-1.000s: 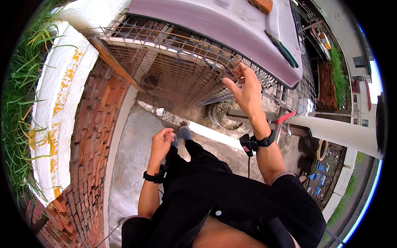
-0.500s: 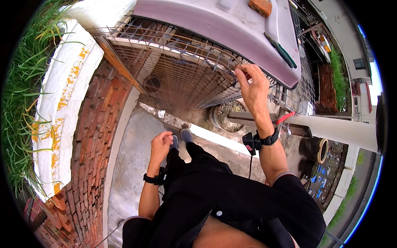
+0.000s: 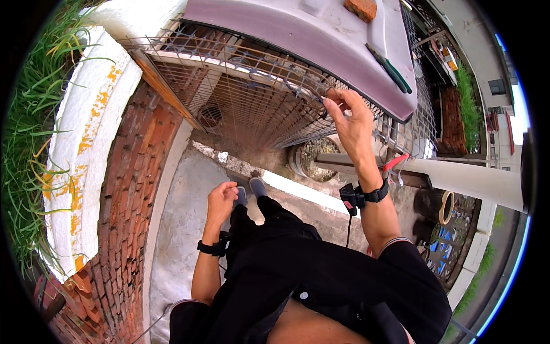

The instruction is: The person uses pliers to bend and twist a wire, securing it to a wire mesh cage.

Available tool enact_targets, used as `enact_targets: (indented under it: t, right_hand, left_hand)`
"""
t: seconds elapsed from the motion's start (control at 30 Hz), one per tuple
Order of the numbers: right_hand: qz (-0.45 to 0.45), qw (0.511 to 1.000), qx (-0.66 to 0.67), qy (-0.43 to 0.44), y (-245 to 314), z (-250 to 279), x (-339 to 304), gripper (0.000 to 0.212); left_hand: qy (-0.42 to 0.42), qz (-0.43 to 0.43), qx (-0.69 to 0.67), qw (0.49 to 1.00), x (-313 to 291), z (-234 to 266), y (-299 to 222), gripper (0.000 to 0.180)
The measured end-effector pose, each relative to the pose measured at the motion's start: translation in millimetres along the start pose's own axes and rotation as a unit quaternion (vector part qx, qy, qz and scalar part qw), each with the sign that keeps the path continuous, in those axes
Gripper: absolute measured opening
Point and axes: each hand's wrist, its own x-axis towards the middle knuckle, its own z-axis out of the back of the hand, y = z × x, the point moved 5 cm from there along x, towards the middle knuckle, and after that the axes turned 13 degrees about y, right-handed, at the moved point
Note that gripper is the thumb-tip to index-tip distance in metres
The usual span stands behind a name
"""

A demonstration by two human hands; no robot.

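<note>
While the right hand (image 3: 352, 117) reaches up to the top edge of the wire mesh cage (image 3: 252, 97), its fingers (image 3: 332, 103) are pinched together on a strand of the mesh just under the rim of the purple-grey cover (image 3: 321, 43) that lies over the cage — the grip is closed on the wire itself, thumb against forefinger. The left hand (image 3: 220, 200) hangs low beside the dark trousers, loosely curled and holding nothing that shows. The mesh stands between the brick wall (image 3: 123, 189) with its white-painted cap on the person's left and the pale post (image 3: 458, 178) on the right, rising from the concrete floor (image 3: 189, 206) in front of the shoes (image 3: 249, 192). As a thing to handle, this wire looks thin, springy and stiff only in the plane of its grid; I judge it would flex and rattle under a push in the middle of a panel, so the firmer hold is where the hand already is, at the top border where strands meet the frame. Cut or twisted ends are likely sharp, so a fingertip pinch on a smooth run of wire seems safer than a full fist. The cover looks like light moulded sheet, weighted by a brick (image 3: 362, 8) and carrying a green-handled tool (image 3: 389, 69) — it could slide if the cage is shaken hard.
</note>
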Motion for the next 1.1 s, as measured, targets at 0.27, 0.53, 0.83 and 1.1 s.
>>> enact_targets:
  t: [0.27, 0.53, 0.83, 1.1]
  right_hand:
    - [-0.061, 0.994, -0.031, 0.081, -20.4, -19.5, -8.5, 0.035]
    - [-0.090, 0.995, 0.021, 0.044, -24.9, -27.1, -9.5, 0.025]
    - [-0.036, 0.997, 0.039, 0.048, -27.1, -30.9, -9.1, 0.025]
    - [-0.041, 0.999, 0.013, 0.032, -34.5, -32.4, -9.2, 0.022]
  left_hand:
    - [-0.001, 0.004, -0.007, 1.000, 0.3, 4.1, 0.1, 0.027]
    - [-0.011, 0.016, 0.008, 1.000, -6.5, 5.3, -4.0, 0.027]
    - [-0.004, 0.020, 0.012, 1.000, -6.2, 5.5, 5.1, 0.026]
    - [-0.014, 0.016, 0.004, 1.000, -8.3, 8.9, 15.0, 0.026]
